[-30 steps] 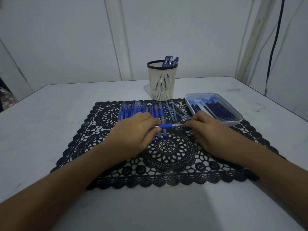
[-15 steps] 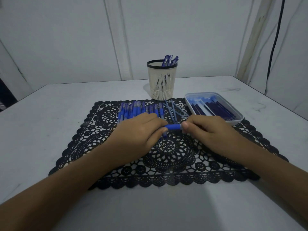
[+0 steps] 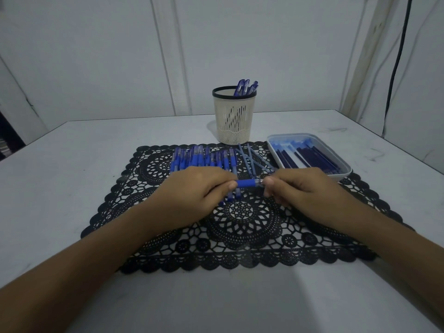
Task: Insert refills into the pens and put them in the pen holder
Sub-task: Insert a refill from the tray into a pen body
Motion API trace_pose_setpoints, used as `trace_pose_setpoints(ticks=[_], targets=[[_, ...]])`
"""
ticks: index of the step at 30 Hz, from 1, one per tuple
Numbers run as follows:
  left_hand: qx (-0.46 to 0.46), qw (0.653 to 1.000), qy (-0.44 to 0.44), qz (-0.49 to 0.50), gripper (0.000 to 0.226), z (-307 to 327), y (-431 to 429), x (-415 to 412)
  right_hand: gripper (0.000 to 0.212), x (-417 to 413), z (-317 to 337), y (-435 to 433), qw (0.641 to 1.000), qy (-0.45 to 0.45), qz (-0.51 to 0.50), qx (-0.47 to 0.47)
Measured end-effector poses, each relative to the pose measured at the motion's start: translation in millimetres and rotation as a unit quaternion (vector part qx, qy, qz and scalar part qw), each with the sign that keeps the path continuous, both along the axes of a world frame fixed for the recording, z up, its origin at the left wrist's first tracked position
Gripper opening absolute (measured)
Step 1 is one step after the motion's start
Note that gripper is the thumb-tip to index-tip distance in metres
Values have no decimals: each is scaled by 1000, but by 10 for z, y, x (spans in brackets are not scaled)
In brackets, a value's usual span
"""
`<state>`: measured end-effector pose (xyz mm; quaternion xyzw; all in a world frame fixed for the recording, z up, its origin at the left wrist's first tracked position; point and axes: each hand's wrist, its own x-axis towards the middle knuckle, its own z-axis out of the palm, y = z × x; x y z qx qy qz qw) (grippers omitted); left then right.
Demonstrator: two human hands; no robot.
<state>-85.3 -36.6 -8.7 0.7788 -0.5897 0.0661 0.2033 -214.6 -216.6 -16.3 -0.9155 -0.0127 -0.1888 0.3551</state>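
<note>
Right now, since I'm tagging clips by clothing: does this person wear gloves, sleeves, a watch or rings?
No. The left hand and right hand are bare, without gloves. The left forearm and right forearm are uncovered to the frame edge, with no sleeve, watch or bracelet. No ring shows on either hand.

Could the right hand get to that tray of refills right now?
Probably yes: the tray lies just beyond the right hand, with nothing between them. That hand pinches one end of the blue pen, so it would need to let go first.
</note>
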Motion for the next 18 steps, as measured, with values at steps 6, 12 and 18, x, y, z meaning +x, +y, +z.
trace_pose_setpoints(ticks=[6,12,18], targets=[[-3,1000,-22,-7,52,-3,4,1,17,6,0,11,999,-15,9,48],[-8,999,-30,-9,49,3,2,-7,16,17,-24,0,999,-31,23,35],[-10,999,-42,-9,47,-24,2,-11,8,16,-7,2,1000,-14,12,15]])
